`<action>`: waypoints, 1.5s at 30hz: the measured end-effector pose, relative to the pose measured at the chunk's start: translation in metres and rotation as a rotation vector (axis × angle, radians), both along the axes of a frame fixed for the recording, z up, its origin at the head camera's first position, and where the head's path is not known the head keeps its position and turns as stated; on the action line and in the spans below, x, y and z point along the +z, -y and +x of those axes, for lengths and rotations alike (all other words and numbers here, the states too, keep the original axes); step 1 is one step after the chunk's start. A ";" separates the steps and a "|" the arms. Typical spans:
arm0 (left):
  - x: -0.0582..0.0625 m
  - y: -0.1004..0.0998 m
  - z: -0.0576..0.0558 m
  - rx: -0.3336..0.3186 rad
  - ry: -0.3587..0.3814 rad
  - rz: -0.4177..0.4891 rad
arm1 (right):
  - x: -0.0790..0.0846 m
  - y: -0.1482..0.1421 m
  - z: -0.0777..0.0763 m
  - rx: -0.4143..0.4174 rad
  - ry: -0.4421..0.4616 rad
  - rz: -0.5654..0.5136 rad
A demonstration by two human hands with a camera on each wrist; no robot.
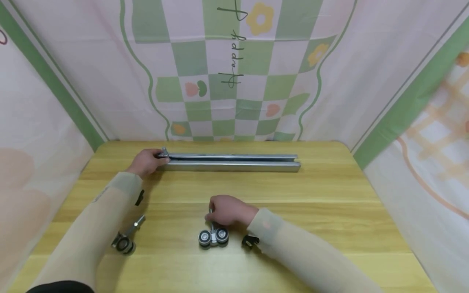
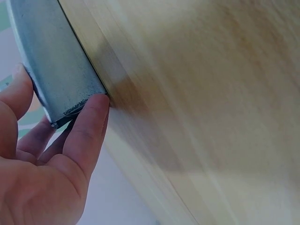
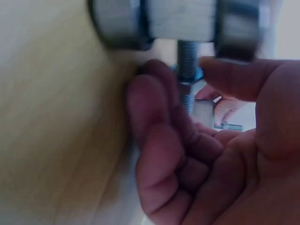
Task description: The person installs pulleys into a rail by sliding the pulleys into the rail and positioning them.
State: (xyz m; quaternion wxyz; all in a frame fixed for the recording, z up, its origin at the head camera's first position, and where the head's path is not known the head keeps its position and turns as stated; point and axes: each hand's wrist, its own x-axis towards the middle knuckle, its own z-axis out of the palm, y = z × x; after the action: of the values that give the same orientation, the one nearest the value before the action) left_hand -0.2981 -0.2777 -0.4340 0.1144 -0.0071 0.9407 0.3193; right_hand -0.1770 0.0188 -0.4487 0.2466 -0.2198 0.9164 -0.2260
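A slotted metal track (image 1: 234, 166) lies along the back of the table, slot facing up. My left hand (image 1: 144, 162) grips its left end, thumb on one side and fingertips at the end edge in the left wrist view. A bolt (image 1: 165, 152) stands up from the slot beside those fingers. Nearer the front, my right hand (image 1: 232, 209) pinches the threaded bolt of a roller hanger (image 1: 213, 237), its wheels toward me. The right wrist view shows the threaded stem (image 3: 187, 61) between thumb and curled fingers. A second roller hanger (image 1: 124, 243) lies by my left forearm.
The wooden table (image 1: 311, 260) has rounded back corners. A patterned cloth (image 1: 234, 61) hangs directly behind it, with more cloth at both sides. Black strap ends (image 1: 250, 241) hang under my right sleeve.
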 end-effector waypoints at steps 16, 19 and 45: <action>0.001 -0.001 0.002 0.000 0.000 -0.001 | 0.008 -0.007 0.003 -0.055 -0.026 -0.074; 0.000 -0.001 0.002 -0.003 -0.005 -0.003 | 0.011 -0.008 0.005 -0.054 -0.039 -0.081; -0.004 0.002 -0.001 0.000 -0.001 -0.008 | 0.048 -0.031 0.031 0.116 -0.255 -0.116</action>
State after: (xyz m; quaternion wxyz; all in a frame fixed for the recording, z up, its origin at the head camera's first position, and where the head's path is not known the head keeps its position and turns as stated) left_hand -0.2986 -0.2798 -0.4376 0.1137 -0.0076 0.9420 0.3158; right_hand -0.1458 0.0501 -0.4009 0.1277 -0.3133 0.9115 -0.2340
